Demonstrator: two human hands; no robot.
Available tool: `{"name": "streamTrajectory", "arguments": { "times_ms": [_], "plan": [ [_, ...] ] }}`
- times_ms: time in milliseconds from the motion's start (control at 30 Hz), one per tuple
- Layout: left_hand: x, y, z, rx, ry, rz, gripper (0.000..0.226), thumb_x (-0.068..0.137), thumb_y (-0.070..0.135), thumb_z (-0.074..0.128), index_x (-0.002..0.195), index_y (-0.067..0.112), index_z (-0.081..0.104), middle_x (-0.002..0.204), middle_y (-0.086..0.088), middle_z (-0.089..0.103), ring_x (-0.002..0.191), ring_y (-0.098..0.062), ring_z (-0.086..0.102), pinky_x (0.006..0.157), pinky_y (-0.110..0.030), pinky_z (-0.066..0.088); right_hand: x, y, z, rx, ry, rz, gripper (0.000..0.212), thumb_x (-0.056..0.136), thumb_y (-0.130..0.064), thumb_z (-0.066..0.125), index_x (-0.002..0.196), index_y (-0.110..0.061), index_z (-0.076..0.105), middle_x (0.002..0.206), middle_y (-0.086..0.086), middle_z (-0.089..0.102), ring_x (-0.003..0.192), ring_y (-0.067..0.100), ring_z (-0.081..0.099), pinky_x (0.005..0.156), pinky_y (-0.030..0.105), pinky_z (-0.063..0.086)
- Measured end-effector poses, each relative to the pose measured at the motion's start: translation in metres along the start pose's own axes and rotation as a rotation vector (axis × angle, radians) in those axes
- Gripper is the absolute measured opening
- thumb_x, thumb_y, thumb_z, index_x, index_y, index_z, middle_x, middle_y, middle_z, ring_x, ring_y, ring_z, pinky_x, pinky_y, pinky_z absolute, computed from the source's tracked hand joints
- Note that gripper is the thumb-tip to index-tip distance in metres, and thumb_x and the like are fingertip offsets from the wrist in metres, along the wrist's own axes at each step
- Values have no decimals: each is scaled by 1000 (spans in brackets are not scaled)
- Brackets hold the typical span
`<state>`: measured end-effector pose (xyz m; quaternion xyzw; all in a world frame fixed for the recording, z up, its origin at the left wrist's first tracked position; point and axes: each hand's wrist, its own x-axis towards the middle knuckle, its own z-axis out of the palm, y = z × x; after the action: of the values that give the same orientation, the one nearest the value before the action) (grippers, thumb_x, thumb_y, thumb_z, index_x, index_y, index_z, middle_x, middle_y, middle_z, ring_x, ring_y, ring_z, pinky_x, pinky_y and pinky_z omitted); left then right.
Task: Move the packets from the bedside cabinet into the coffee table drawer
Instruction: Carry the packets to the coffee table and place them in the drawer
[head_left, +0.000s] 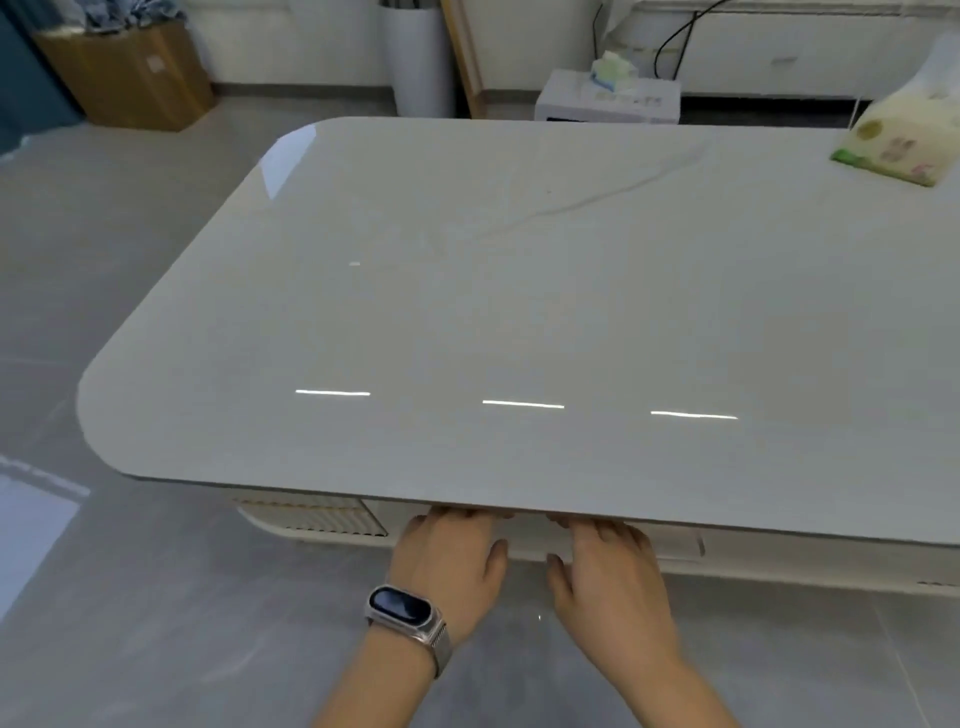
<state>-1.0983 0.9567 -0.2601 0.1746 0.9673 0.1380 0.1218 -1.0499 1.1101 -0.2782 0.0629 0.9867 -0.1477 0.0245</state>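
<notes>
Hands reach side by side under the near edge of the glossy, pale grey coffee-table worktop (519, 312), which has rounded corners and mirrors three strip lights. In the head view, the left hand (449, 564), with a dark-screened smart band on a metal mesh strap (405, 616) at its wrist, lies palm down with its fingers straight against the cream drawer front (524, 540) just below the worktop's edge; its fingertips are hidden under the overhang. The right hand (608, 571) sits just beside it, fingers likewise extended onto the same front, thumb spread inward toward the left hand. Neither hand holds anything. The drawer looks pushed in or nearly so; I cannot tell whether a gap remains. No packets show, so I cannot tell where they lie. At the worktop's far right corner rests a soft yellow-and-green tissue pack (904, 140). Beyond the worktop, on the grey tiled floor (130, 597), stand a wooden bin (130, 78) at far left, a white cylinder (421, 57), and a low white box topped by another tissue pack (613, 73).
</notes>
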Motion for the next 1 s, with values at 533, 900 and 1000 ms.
{"name": "streamTrajectory", "arguments": {
  "times_ms": [533,900,1000],
  "plan": [
    [-158,-49,-324,-129,-353,-254,58,91,40,48,145,32,28,143,5,41,130,-19,40,100,-32,40,-28,-210,-307,-153,-735,-22,52,93,-28,45,143,-20,32,139,2,44,128,25,42,99,36,43],
    [-292,-166,-508,-207,-227,-578,57,92,47,45,145,32,29,140,1,40,125,-20,44,97,-35,44,-13,-456,-400,-200,-697,-375,57,89,-37,51,142,-25,34,137,-1,44,126,22,42,93,33,42],
    [-335,-203,-526,-232,-207,-694,58,91,47,46,145,33,28,141,1,39,126,-20,43,97,-35,44,-10,-514,-394,-242,-718,-487,60,87,-37,54,143,-25,35,139,0,42,127,21,41,96,32,43]
  ]
}}
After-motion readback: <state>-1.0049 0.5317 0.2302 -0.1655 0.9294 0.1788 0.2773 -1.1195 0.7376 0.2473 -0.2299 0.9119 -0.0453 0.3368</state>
